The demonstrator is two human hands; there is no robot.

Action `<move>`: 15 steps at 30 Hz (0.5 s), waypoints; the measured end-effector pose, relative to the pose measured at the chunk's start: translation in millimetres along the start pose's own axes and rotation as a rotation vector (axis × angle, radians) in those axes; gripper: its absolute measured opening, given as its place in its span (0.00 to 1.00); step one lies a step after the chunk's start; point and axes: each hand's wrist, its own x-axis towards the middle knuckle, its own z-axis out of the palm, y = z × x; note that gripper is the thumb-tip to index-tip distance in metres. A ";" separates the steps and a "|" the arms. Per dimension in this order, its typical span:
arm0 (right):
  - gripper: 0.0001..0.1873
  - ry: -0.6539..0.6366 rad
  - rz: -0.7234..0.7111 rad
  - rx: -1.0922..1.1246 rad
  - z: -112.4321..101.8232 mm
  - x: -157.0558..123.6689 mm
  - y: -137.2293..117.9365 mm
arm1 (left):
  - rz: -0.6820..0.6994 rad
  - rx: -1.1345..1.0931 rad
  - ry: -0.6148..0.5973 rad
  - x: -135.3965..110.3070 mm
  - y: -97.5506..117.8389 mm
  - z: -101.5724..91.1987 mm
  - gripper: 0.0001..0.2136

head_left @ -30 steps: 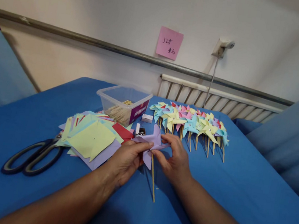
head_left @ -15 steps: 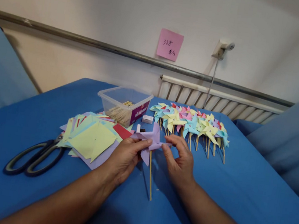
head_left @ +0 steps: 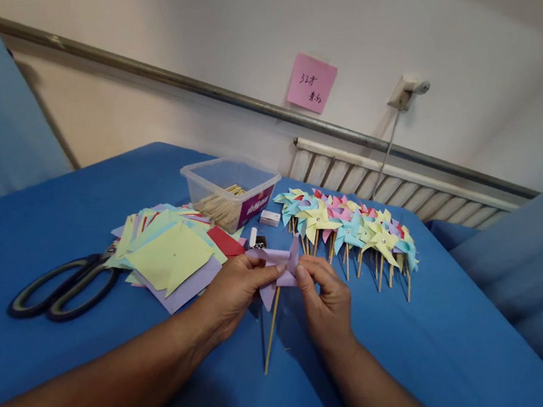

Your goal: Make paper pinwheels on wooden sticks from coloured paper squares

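Note:
A purple paper pinwheel [head_left: 271,256] on a thin wooden stick [head_left: 271,338] is held up between both hands, above the front middle of the table. My left hand [head_left: 233,292] grips it near the centre, thumb pressed on the paper. On the other side, my right hand [head_left: 326,299] pinches the pinwheel's right blade between thumb and fingers. Just behind the pinwheel lie a small white piece [head_left: 253,236] and a dark shiny object [head_left: 260,242], partly hidden. To the left of my left hand spreads a pile of coloured paper squares [head_left: 168,256].
Black-handled scissors [head_left: 62,285] lie at the left, tips under the paper. A clear plastic tub [head_left: 204,177] of wooden sticks stands behind the pile, beside a small white box [head_left: 269,218]. Several finished pinwheels [head_left: 349,228] lie at the back right on the blue cloth [head_left: 409,371].
The pinwheel has dropped slightly and its stick now hangs nearly vertical. My right hand has moved in closer to the pinwheel's centre, and the two hands are nearer together.

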 end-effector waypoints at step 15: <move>0.10 -0.018 0.397 0.440 -0.2 6.2 6.8 | 0.008 0.021 -0.002 -5.5 5.0 3.8 0.11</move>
